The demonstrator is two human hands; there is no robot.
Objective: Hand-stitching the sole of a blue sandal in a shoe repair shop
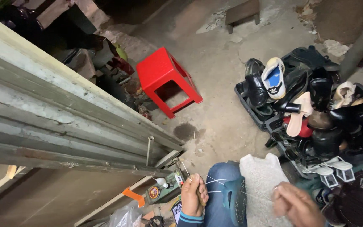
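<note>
The person sits low over a bare concrete floor (pixel 227 122), one knee in blue denim (pixel 219 185) at the bottom of the view. Across that knee lies a dark blue-grey shoe (pixel 235 201), sole edge up, just beside a pale grey cloth (pixel 262 180) spread over the lap. The left hand (pixel 193 196) is curled into a closed fist beside the shoe; what it grips inside the fist I cannot tell, though thin white thread (pixel 215 181) fans out from it. The right hand (pixel 295 204) hangs over the cloth with fingers bent and pinched together, seemingly on the far end of a strand.

The thread looks light, limp and slippery, apt to tangle, so it is best pinched close to the shoe and kept taut. The shoe appears soft and flexible; a grip round its body against the knee would steady it.

A red plastic stool (pixel 168 80) stands further off, and black crates heaped with assorted shoes (pixel 303 105) sit at the right edge of the floor.
</note>
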